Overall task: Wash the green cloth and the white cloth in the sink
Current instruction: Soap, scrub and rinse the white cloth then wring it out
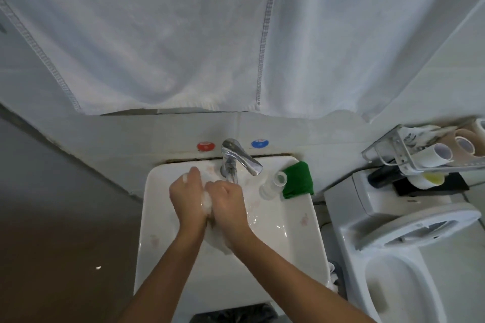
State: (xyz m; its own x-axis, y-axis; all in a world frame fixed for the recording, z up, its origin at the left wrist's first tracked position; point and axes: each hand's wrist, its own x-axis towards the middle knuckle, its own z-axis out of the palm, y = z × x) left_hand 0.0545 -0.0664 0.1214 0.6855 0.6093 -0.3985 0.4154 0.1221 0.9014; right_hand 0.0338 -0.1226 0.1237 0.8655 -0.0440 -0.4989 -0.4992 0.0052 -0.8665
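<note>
Over the white sink point(301, 233) my left hand point(186, 195) and my right hand point(227, 200) are pressed together under the chrome tap point(237, 158). Both grip the wet white cloth point(206, 202), which bulges soapy between them and trails down below my wrists into the basin. The green cloth point(299, 183) lies folded on the sink's back right corner, apart from both hands. I cannot tell whether water is running.
A clear glass point(274, 185) lies on its side beside the green cloth. Large white towels point(183, 34) hang overhead. A toilet point(404, 257) stands right of the sink, with a wire rack point(425, 149) of rolls above it. A dark bin point(233, 313) sits below.
</note>
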